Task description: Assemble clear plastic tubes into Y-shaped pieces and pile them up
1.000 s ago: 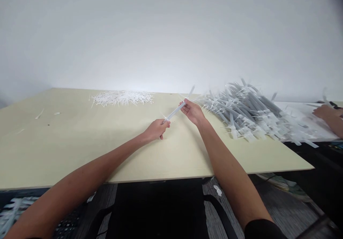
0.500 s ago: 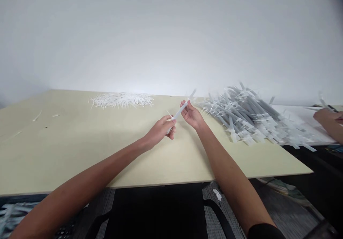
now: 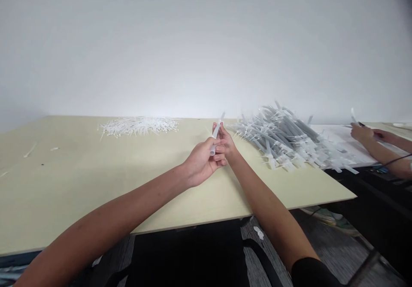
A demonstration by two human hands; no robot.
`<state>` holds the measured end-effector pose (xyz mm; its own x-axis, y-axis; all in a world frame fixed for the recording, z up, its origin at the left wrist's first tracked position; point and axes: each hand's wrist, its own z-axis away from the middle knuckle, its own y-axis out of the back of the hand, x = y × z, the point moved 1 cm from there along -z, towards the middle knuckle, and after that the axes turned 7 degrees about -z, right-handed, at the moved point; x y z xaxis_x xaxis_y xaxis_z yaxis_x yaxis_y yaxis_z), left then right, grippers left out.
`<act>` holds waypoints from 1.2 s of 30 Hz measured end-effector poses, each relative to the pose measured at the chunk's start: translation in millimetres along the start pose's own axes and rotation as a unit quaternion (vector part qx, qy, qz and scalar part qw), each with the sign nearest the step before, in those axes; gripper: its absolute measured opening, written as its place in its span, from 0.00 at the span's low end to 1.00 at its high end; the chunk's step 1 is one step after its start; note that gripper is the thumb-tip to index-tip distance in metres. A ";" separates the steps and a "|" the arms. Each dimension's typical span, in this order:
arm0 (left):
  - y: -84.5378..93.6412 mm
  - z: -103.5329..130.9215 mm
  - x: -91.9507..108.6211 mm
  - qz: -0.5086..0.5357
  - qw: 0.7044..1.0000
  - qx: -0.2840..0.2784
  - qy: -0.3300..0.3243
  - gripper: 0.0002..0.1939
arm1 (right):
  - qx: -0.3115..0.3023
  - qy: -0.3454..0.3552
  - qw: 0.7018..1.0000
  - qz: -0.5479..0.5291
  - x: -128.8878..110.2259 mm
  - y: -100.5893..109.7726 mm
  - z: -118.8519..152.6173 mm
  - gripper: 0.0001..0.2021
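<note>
A whitish translucent plastic tube is held up at a slant above the table, its open lower end towards me. My left hand is closed around the lower part, thumb along the tube. My right hand grips it higher up, and the fingers of both hands meet. A clear strip sticks up past the right fingertips. Close to the right hand lies a heap of grey tubes with clear, flat plastic ends and thin white ties. To the left at the back is a pile of white cable ties.
The pale yellow table meets a white wall at the back. A few loose white ties lie at the left. At the far right, a co-worker's hands hold a clear strip over a white surface.
My left hand has moved right and up along the tube, close to my right hand. The tube now stands steeper. The co-worker's hands have come further into view.
</note>
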<state>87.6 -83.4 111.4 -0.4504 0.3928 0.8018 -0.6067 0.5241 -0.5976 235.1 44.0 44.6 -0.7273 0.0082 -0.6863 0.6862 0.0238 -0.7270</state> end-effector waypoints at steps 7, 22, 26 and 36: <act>-14.3 -3.8 -1.2 -0.292 0.950 0.109 0.015 0.08 | -0.006 0.000 0.997 -0.079 5.4 -2.9 -0.9 0.04; 61.0 -1.5 -6.6 0.122 0.985 -0.061 0.106 0.18 | -0.067 0.017 0.996 -0.049 -5.1 -0.4 1.8 0.04; 60.4 -1.2 -10.8 0.095 0.988 -0.056 0.110 0.18 | -0.072 0.017 0.996 -0.041 -7.6 -3.5 5.4 0.04; 60.1 2.5 -9.7 0.053 0.992 -0.075 0.087 0.18 | -0.059 0.020 0.997 -0.043 -8.9 -4.1 5.8 0.04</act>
<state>53.8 -57.6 67.7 -0.3787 0.5685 0.7304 -0.4515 0.5754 -0.6819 238.8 38.0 53.6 -0.7848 0.0403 -0.6185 0.6171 0.1433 -0.7737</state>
